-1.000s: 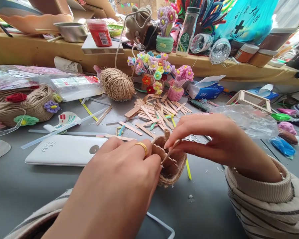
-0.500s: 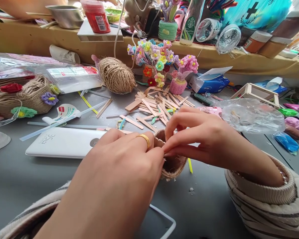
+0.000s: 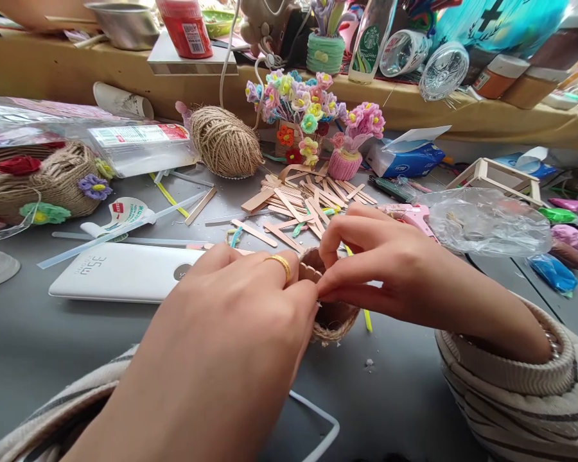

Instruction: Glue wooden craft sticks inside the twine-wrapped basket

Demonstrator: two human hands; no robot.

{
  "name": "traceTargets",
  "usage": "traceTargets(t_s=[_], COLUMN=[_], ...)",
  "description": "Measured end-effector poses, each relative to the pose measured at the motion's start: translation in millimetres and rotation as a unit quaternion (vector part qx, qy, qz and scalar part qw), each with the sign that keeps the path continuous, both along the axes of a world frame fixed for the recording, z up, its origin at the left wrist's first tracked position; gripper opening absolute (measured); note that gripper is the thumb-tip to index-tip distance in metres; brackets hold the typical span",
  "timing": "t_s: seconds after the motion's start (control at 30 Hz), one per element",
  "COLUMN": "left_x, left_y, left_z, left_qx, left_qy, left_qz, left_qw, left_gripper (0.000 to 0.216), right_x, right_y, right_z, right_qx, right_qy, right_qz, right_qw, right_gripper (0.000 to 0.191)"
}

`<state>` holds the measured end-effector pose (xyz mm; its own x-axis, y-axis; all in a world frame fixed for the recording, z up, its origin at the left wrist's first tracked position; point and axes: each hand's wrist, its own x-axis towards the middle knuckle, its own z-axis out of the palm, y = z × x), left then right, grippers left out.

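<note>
A small twine-wrapped basket (image 3: 334, 321) rests on the grey table (image 3: 38, 346) between my hands. My left hand (image 3: 231, 346), with a gold ring, grips its left rim. My right hand (image 3: 399, 273) pinches the near rim with thumb and forefinger, fingertips meeting those of the left hand. Both hands hide most of the basket. Whether a stick is still pinched there is hidden.
Behind the basket lie several wooden craft sticks (image 3: 303, 205), a ball of jute twine (image 3: 226, 142), pipe-cleaner flower pots (image 3: 301, 115), a white power bank (image 3: 120, 273), a pink glue gun (image 3: 414, 217), a clear plastic bag (image 3: 486, 221) and a raised wooden shelf (image 3: 414, 109) crowded with jars.
My right hand has drawn in closer to the left and lowered onto the basket rim; the thin stick seen a second ago is no longer visible. The view tilted down slightly.
</note>
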<state>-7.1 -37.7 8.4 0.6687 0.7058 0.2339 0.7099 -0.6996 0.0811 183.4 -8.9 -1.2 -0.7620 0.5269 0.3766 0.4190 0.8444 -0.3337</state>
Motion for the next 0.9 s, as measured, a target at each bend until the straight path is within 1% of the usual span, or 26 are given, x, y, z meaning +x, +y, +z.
traceTargets(t_s=[0.2, 0.33, 0.47, 0.63, 0.9], left_x=[-0.9, -1.9, -1.4, -0.6, 0.1], left_y=[-1.6, -1.7, -0.9, -0.7, -0.7], left_z=[-0.3, 0.6, -0.2, -2.7, -1.4], left_qx=[0.008, 0.004, 0.004, 0.003, -0.001], left_qy=[-0.001, -0.003, -0.008, -0.005, -0.015], left_qz=[-0.001, -0.004, -0.017, -0.011, -0.024], left_qw=[1.000, 1.000, 1.000, 1.000, 1.000], left_gripper=[0.014, 0.014, 0.014, 0.014, 0.015], right_x=[-1.1, -1.2, -1.0, 0.2, 0.2], right_y=[-0.4, -0.3, 0.8, 1.5, -0.5], right_z=[-0.9, -0.8, -0.8, -0.9, 0.3], right_qx=[-0.027, -0.032, -0.023, -0.011, -0.002], right_qy=[0.009, 0.006, 0.000, 0.006, -0.012], right_qz=[-0.011, -0.012, -0.008, 0.000, -0.004], right_qw=[1.000, 0.999, 1.000, 1.000, 1.000], right_gripper=[0.013, 0.013, 0.014, 0.013, 0.018])
